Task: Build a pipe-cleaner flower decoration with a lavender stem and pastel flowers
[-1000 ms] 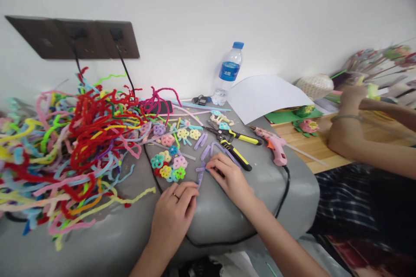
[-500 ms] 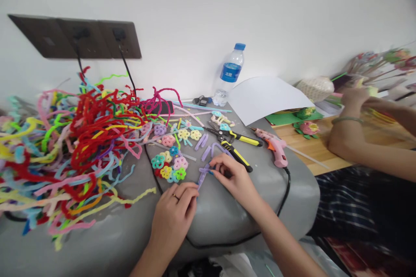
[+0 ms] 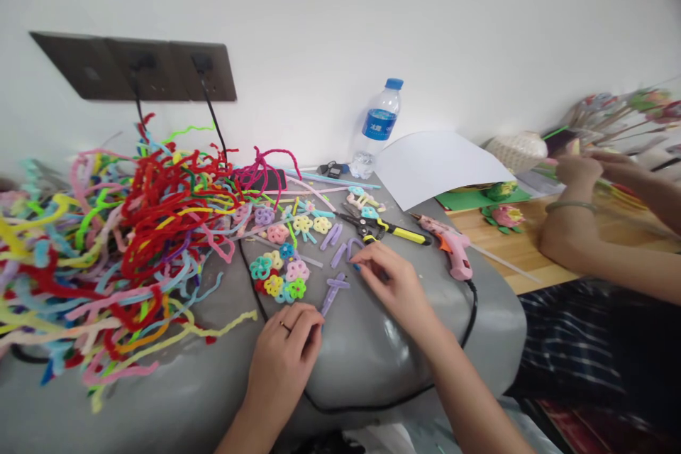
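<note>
Near the table's front, my left hand (image 3: 287, 349) is closed, with thumb and forefinger at the lower end of a folded purple pipe cleaner (image 3: 330, 296). A short purple piece lies across that strip near its top. My right hand (image 3: 392, 285) has its fingers pinched together at a bent purple pipe cleaner (image 3: 353, 247), covering part of it. Further purple folded pieces (image 3: 332, 235) lie just beyond. To the left sit several small pipe-cleaner flowers (image 3: 296, 270) in many colours. Black and yellow pliers (image 3: 408, 233) lie behind my right hand, one handle hidden by it.
A big tangle of pipe cleaners (image 3: 159, 227) covers the left side. At right lies a pink glue gun (image 3: 458, 255), its black cord looping along the front edge. A water bottle (image 3: 379, 128) and white paper (image 3: 439, 167) are at the back. Another person's arm (image 3: 579, 234) works at right.
My right hand has let go of the crossed purple pipe cleaner and moved up and right to the bent purple piece. My left hand stays at the strip's lower end.
</note>
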`<state>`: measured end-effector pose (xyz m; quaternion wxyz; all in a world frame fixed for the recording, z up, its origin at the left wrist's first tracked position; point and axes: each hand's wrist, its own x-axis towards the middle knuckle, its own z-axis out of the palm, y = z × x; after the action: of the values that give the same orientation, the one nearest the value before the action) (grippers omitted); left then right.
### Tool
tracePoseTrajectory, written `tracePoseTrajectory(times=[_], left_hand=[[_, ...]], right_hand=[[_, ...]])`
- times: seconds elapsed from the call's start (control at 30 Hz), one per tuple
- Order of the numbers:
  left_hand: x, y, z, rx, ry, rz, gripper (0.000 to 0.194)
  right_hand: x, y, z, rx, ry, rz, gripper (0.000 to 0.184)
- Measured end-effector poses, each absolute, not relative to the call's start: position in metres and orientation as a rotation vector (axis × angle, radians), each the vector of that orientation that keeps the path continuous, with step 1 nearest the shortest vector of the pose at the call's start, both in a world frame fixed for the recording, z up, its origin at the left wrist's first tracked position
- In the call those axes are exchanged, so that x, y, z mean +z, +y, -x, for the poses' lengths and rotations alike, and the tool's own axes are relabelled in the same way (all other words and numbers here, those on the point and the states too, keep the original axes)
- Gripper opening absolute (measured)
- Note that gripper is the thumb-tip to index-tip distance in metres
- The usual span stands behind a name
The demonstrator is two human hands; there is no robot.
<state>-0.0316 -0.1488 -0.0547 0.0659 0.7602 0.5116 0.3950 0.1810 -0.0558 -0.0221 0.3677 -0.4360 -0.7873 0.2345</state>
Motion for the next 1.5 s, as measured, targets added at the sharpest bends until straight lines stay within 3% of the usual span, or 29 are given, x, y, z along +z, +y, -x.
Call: tracePoseTrajectory(times=[0.47, 0.93, 1.23, 1.5], left_hand=[[-0.054, -0.149, 0.030, 1.247, 1.630, -2.307, 0.022], [-0.054, -0.149, 0.030, 1.258, 1.602, -2.317, 0.024], [-0.054, -0.148, 0.030, 1.257, 1.577, -2.315, 0.023], [-0.056, -0.148, 0.031, 1.220, 1.581, -2.324, 0.022]], right_hand=[[-0.007, 0.000, -0.180, 0.515, -2.186, 1.281, 0.019], [-0.006, 0.002, -0.167, 0.571, -2.377, 1.137, 0.018], [0.013, -0.014, -0.193, 0.456, -1.852, 1.276, 0.010], [-0.012, 0.003, -0.203, 0.639, -1.585, 1.340, 0.021]])
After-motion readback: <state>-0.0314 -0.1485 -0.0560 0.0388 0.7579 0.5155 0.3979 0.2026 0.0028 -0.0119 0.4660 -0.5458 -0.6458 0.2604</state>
